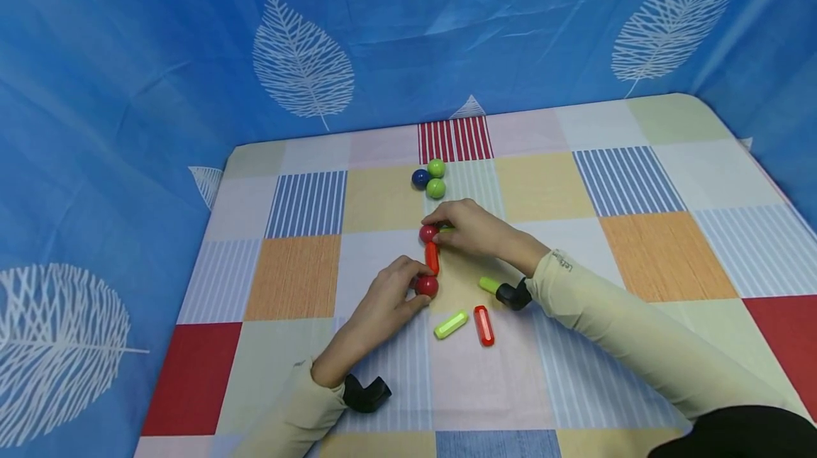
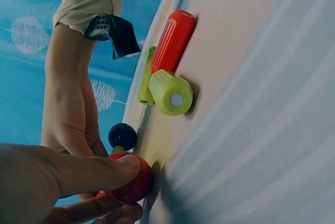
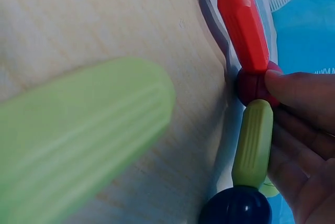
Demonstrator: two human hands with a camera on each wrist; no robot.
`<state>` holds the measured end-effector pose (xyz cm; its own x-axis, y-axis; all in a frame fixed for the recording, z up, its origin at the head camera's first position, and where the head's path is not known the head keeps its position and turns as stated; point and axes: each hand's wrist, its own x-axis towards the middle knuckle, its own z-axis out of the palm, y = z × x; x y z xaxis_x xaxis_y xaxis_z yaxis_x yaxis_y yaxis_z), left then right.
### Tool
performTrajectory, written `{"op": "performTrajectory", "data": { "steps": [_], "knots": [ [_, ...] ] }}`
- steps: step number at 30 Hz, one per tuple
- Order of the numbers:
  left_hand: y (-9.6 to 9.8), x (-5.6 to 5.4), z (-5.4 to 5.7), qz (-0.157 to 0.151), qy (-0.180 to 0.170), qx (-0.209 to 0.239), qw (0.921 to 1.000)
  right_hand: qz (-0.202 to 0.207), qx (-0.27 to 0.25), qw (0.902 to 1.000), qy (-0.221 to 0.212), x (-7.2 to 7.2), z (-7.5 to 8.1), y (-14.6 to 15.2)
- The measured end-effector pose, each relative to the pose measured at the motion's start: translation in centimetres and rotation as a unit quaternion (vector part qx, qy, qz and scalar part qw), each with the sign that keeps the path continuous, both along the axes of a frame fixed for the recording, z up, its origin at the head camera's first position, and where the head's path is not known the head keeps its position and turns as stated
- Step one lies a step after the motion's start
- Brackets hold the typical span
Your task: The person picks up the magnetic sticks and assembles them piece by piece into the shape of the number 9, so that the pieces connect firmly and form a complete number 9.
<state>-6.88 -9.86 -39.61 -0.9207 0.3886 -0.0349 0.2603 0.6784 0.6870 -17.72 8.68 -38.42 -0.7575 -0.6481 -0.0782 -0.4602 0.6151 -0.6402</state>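
The left hand (image 1: 387, 293) pinches the near red ball (image 1: 427, 287), the right hand (image 1: 477, 229) the far red ball (image 1: 428, 234); the red rod (image 1: 432, 258) lies between them. Best keep all 3 aligned, pressing gently lengthwise.

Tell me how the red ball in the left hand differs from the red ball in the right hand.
The left red ball has only the red rod beside it; the right red ball sits between that rod and a yellow-green rod. In the head view, the left red ball is nearer the person, the right red ball farther. The left hand pinches the first, the right hand the second. Both are round and red.
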Motion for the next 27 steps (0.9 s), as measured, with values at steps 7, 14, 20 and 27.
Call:
{"op": "performTrajectory", "data": {
  "steps": [7,14,20,27],
  "knots": [
    [0.2,0.1,0.0,0.011,0.012,-0.006,0.9999,0.003,0.001,1.0,0.007,-0.1,0.1,-0.1],
    [0.2,0.1,0.0,0.004,0.015,-0.004,0.9999,-0.004,0.0,1.0,-0.003,-0.1,0.1,-0.1],
    [0.4,0.0,0.1,-0.005,0.018,-0.003,0.9998,-0.004,-0.002,1.0,-0.003,-0.1,0.0,-0.1],
    [0.6,-0.1,0.2,-0.008,0.013,-0.002,0.9999,0.002,0.012,0.9998,-0.014,-0.3,0.4,1.7]
  ]
}}
